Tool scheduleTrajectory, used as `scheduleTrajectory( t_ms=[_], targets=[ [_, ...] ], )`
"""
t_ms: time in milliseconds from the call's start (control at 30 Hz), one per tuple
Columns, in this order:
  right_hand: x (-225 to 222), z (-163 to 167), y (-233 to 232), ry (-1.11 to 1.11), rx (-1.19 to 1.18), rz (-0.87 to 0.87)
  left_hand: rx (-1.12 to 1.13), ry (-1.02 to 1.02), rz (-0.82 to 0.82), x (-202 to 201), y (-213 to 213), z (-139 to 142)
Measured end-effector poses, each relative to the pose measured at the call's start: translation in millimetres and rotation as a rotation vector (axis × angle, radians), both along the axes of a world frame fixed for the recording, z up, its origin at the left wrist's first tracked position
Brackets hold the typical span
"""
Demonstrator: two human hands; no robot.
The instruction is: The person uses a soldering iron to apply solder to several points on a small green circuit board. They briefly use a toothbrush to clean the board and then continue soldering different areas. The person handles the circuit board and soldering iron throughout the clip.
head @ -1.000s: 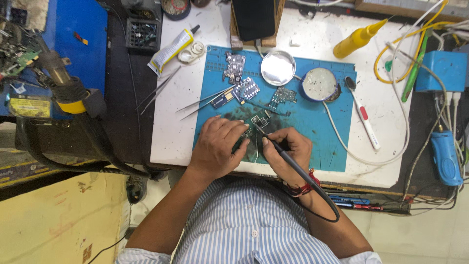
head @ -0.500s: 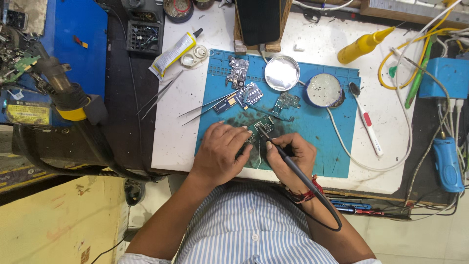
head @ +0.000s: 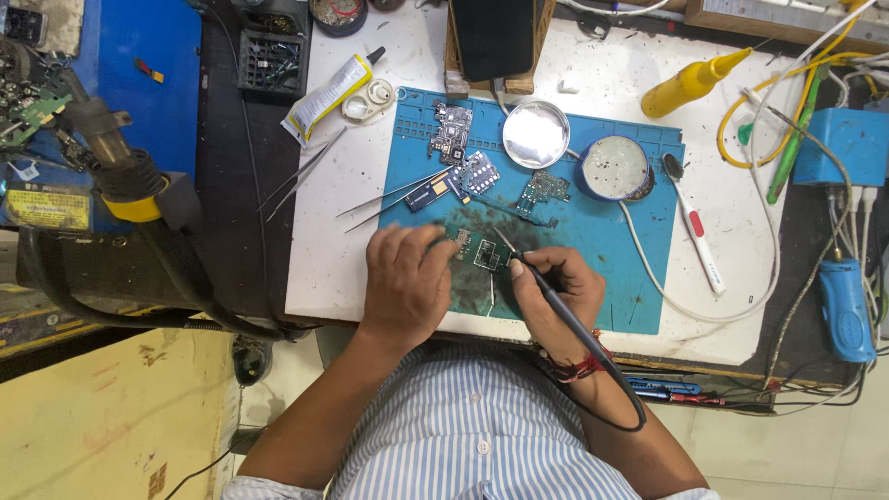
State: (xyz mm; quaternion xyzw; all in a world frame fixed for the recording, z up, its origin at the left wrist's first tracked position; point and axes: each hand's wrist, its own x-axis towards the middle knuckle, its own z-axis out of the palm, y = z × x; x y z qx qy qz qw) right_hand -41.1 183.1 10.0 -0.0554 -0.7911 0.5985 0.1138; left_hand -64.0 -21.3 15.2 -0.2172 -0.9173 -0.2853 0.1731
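Observation:
My left hand (head: 405, 285) rests palm down on the blue work mat (head: 639, 287), its fingers pressing the left end of a small green circuit board (head: 481, 254). My right hand (head: 553, 294) grips a black soldering iron (head: 546, 287) like a pen, with the tip touching the board's right side. The iron's black cord loops back past my right wrist. Part of the board is hidden under my left fingers.
Other small boards (head: 451, 131) (head: 544, 189), tweezers (head: 394, 197), a round metal lid (head: 535, 134) and a tin (head: 615, 168) lie on the mat's far half. A glue tube (head: 329, 93), a yellow squeeze bottle (head: 688, 83), a white toothbrush (head: 696, 228) and blue power boxes (head: 847, 148) ring the white bench.
Both hands stay on the board with the iron tip at nearly the same spot. The camera view has shifted slightly; the hands show little movement.

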Motion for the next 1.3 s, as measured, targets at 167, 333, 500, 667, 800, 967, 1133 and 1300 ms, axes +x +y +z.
scheduleTrajectory(
  t_ms=[167,333,500,667,800,967,1133,1300],
  targets=[
    [-1,9,-5,0.003,0.066,-0.007,0.020,-0.084,-0.139,2,1,-3],
    [-4,22,-8,0.168,0.404,0.095,0.013,-0.021,-0.058,0,2,2],
    [-4,27,-6,0.165,0.375,0.169,0.033,-0.054,-0.008,0,3,7],
    [-2,19,-1,0.120,0.254,0.111,0.022,-0.085,-0.049,-2,1,7],
    [3,10,-4,-0.031,-0.016,0.024,-0.011,-0.075,-0.087,0,-1,6],
    [10,10,-1,0.028,0.117,0.079,-0.032,-0.088,-0.090,-1,0,2],
    [8,11,1,0.028,0.138,0.118,-0.046,-0.108,-0.098,-2,0,-1],
    [5,11,0,0.046,0.160,0.149,-0.059,-0.091,-0.089,-1,0,-3]
  ],
)
